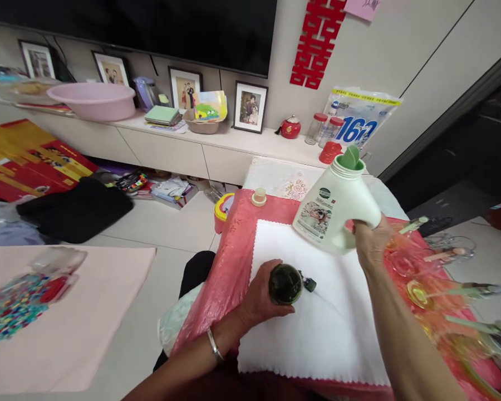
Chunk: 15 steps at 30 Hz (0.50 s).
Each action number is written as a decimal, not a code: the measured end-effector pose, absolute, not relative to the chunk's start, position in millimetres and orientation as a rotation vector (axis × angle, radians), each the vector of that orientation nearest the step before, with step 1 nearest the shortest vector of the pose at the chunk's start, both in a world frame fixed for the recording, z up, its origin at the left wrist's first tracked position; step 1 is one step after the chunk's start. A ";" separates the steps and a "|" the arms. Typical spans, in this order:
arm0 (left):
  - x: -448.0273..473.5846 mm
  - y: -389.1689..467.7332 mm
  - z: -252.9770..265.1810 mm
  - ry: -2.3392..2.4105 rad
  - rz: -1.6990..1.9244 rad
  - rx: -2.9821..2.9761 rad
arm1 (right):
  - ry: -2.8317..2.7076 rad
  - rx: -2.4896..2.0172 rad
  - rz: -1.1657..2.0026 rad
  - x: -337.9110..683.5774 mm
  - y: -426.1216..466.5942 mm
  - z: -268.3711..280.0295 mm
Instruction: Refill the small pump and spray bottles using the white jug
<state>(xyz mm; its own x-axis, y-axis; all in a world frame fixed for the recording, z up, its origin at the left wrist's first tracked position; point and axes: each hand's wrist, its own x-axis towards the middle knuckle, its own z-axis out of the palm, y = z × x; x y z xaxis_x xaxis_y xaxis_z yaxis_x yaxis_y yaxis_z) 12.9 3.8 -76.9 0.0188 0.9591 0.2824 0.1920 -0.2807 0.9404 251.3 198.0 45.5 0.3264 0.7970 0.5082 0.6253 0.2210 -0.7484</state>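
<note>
My left hand (261,295) is wrapped round a dark green, see-through bottle (284,285), which I view from above over the white cloth (329,334). A small dark green piece, perhaps a pump top (310,284), lies on the cloth just right of it. My right hand (371,239) grips the handle of a large white detergent jug (317,214). The jug leans slightly, and its uncapped mouth shows a green spout (350,157). Whether its base touches the cloth I cannot tell. A pale cap (259,196) sits on the red table cover (204,301).
Several clear vessels with coloured contents (421,292) crowd the table's right side. Glass jars with red lids (316,129) and a plastic bag (363,120) stand behind. At left, a pink table (108,312) carries scattered colourful pieces (12,312). A pink basin (94,100) rests on the cabinet.
</note>
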 end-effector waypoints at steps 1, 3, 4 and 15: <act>12.7 3.6 -76.9 1.212 1.323 1.560 | -1.351 -1.478 0.229 248.8 200.0 35.7; 12.3 3.2 -77.4 1.221 1.313 1.554 | -1.321 -1.476 0.298 243.7 202.2 19.7; 12.2 3.0 -77.7 1.226 1.306 1.554 | -1.316 -1.474 0.331 241.7 202.6 13.5; 12.0 2.9 -70.6 1.240 1.282 1.558 | -1.540 -1.490 0.609 261.2 186.7 25.4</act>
<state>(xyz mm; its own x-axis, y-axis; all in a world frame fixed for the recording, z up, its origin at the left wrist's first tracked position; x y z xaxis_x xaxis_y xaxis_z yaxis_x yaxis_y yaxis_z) 12.0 2.9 -70.6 0.0267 0.9692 0.2450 0.2128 -0.2450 0.9459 261.2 186.7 25.4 0.1097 0.9612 0.2532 0.5281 0.1594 -0.8341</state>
